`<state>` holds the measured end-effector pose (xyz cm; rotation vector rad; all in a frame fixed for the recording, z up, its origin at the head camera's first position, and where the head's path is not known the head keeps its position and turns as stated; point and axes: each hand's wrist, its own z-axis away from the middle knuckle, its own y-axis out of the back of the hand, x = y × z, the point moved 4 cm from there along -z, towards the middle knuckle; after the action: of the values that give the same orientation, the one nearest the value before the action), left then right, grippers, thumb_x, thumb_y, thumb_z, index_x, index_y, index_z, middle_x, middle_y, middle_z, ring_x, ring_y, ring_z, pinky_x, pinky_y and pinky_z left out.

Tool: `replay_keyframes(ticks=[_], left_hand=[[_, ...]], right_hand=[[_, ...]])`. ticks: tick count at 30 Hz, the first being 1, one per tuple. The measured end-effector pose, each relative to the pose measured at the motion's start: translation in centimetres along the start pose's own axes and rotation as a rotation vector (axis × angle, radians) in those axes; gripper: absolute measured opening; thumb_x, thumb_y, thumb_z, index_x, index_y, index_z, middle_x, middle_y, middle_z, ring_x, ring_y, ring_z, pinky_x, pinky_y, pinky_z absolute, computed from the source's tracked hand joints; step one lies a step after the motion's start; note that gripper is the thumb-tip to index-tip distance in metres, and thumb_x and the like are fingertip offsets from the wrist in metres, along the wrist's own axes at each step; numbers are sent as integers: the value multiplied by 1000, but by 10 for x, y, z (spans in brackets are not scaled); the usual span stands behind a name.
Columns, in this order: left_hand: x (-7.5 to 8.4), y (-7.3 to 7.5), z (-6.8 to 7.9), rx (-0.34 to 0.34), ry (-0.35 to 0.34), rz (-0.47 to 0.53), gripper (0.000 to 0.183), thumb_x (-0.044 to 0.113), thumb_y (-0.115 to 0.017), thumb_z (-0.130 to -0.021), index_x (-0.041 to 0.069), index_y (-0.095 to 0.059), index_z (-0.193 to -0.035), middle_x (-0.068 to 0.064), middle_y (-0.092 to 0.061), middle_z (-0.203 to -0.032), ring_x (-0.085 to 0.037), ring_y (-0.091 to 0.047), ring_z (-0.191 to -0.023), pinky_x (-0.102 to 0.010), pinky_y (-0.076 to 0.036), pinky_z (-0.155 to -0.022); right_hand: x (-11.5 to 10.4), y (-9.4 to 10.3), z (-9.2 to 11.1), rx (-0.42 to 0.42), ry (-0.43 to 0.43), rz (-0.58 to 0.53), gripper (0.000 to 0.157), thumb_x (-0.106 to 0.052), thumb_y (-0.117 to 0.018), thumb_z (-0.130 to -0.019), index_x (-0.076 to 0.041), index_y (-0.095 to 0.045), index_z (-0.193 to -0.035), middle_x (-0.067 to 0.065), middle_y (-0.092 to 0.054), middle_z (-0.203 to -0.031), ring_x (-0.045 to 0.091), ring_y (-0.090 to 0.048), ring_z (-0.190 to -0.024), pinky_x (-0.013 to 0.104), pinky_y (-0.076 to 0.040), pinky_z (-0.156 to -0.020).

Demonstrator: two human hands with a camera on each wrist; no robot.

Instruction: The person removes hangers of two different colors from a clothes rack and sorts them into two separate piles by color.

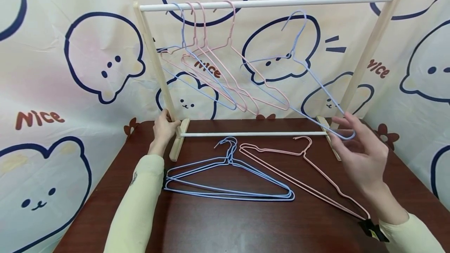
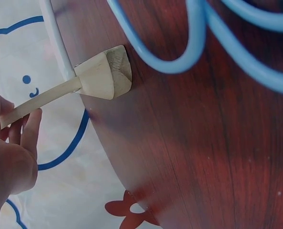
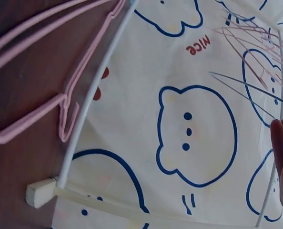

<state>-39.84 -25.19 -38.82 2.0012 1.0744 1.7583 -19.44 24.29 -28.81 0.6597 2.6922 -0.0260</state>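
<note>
My left hand (image 1: 164, 130) grips the left wooden post (image 1: 154, 57) of a hanger rack low down, just above its foot. The left wrist view shows its fingers curled round that post (image 2: 41, 98). With my right hand (image 1: 367, 153) I pinch one lower corner of a blue clothes hanger (image 1: 323, 88). Its hook points up and appears just under the white top rail (image 1: 316, 1), with the hanger tilted. Further left, three pink hangers (image 1: 230, 30) and a blue hanger (image 1: 183, 30) hang from the rail.
Several blue hangers (image 1: 230, 158) lie stacked on the dark wooden table (image 1: 228, 225) before the rack. Beside them, pink hangers (image 1: 305, 153) lie overlapped, reaching towards my right wrist. A white lower bar (image 1: 253, 134) joins the rack's feet. A bear-print cloth (image 1: 102, 128) hangs behind.
</note>
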Motion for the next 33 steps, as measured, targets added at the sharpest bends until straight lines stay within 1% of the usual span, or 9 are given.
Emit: replay_keyframes(ticks=[2,4,7,9,15,20,24,30,33], left_hand=[[-1,-1,-1,2,1,0,32,19,-64,-91,5,-53,-117,-19,-66,-110,-37,-63,-100,-53,-49,-95],[-1,-1,-1,3,2,-1,32,19,-64,-91,5,-53,-117,-18,-66,-110,-36,-64,-100,-53,-48,-96],[-1,-1,-1,1,3,3,32,19,-63,-91,5,-53,-117,-18,-66,-110,-37,-64,-100,-53,-48,-95],[-1,-1,0,-2,5,7,31,19,-63,-91,5,-53,-117,-19,-66,-110,-37,-64,-100,-53,-49,-95],[0,0,1,1,3,11,30,19,-63,-91,5,-53,-116,-19,-66,-110,-37,-64,-100,-52,-50,-93],[0,0,1,-1,-5,18,30,18,-63,-92,4,-52,-116,-19,-65,-109,-37,-64,-99,-52,-51,-91],[1,0,1,-1,-9,23,29,18,-64,-93,5,-52,-116,-19,-65,-108,-37,-63,-99,-52,-51,-91],[2,0,1,-8,-10,24,31,18,-63,-92,4,-52,-117,-19,-65,-110,-37,-64,-100,-53,-51,-92],[1,0,1,-5,-6,11,31,18,-64,-91,5,-52,-117,-19,-65,-109,-37,-63,-99,-53,-50,-93]], right_hand=[[-1,-1,5,-43,-13,-11,48,12,-68,-78,12,-60,-126,13,-76,-107,-1,-71,-91,4,-50,-69],[0,-2,10,-83,-28,-26,49,15,-67,-77,13,-59,-126,9,-76,-105,-2,-71,-88,2,-44,-57],[2,-4,19,-135,-52,-27,51,16,-66,-76,12,-59,-127,-5,-77,-102,-7,-69,-79,11,-31,-41],[4,-6,26,-164,-59,-43,52,16,-68,-76,13,-59,-127,-7,-76,-102,-7,-68,-74,15,-28,-38],[5,-13,42,-222,-128,-115,52,14,-70,-79,15,-56,-129,0,-77,-102,1,-73,-81,9,-46,-55],[7,-17,51,-218,-255,-379,61,31,-59,-75,19,-48,-133,10,-77,-105,13,-75,-86,16,-57,-74],[10,-19,60,-212,-339,-495,60,32,-54,-78,19,-45,-136,14,-76,-105,19,-76,-82,23,-59,-74],[11,-26,71,-226,-450,-563,59,29,-52,-84,17,-40,-140,18,-75,-105,24,-76,-81,30,-60,-75],[10,-32,77,-245,-546,-581,58,25,-52,-87,14,-39,-142,13,-76,-105,24,-76,-86,37,-60,-75]])
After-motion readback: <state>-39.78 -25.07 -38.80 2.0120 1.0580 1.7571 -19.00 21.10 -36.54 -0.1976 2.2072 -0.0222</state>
